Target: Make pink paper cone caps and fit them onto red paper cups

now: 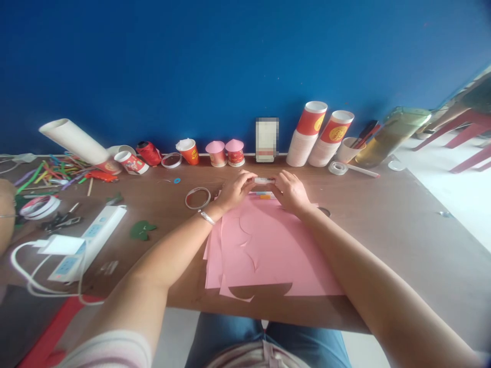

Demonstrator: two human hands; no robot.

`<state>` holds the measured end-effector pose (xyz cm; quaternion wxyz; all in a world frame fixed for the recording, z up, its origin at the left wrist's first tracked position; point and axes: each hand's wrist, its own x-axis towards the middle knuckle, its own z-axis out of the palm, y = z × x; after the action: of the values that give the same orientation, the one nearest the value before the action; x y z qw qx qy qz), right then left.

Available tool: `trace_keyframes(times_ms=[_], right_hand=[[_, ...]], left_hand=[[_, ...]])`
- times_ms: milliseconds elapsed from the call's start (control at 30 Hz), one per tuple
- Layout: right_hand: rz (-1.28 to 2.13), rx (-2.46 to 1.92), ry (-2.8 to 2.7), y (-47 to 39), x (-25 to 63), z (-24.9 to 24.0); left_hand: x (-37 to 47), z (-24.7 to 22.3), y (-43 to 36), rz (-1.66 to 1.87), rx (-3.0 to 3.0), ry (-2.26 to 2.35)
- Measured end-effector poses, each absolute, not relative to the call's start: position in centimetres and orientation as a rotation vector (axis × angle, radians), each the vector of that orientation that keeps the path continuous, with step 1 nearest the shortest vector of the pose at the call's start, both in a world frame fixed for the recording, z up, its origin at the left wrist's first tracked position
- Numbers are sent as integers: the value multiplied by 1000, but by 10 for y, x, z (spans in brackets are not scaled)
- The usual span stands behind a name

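A small whitish oblong object [264,180] lies level between my two hands at the far edge of the pink paper; its kind is not clear. My left hand [238,188] grips its left end with fingers and thumb. At the other end, my right hand [292,189] pinches it in the same way. Just below them, pens with an orange part [264,196] rest on the paper. The stacked pink sheets [276,245] lie under my forearms, with curved cuts and offcuts along their left and near edges.
Along the blue wall stand two pink-topped cups [235,153], a blurred upright panel [267,140], tall paper-cup stacks [307,135] and a bottle [391,138]. To the left are a power strip [90,240], green scraps [142,230], a tape roll [198,198] and coloured sticks. Another person's arm [5,214] shows at far left.
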<state>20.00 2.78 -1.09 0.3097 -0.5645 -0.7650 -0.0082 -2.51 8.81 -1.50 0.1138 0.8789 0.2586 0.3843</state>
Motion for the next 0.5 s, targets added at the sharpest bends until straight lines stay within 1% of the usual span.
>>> trace_keyframes(times_ms=[200, 367, 500], right_hand=[[99, -1345, -1737, 14, 187, -9], [205, -1369, -1710, 7, 183, -12], [292, -1388, -1694, 7, 183, -12]], left_hand=[[-26, -11, 78, 1141, 2482, 870], [-28, -12, 79, 1035, 2493, 885], [-28, -15, 81, 1028, 2530, 888]])
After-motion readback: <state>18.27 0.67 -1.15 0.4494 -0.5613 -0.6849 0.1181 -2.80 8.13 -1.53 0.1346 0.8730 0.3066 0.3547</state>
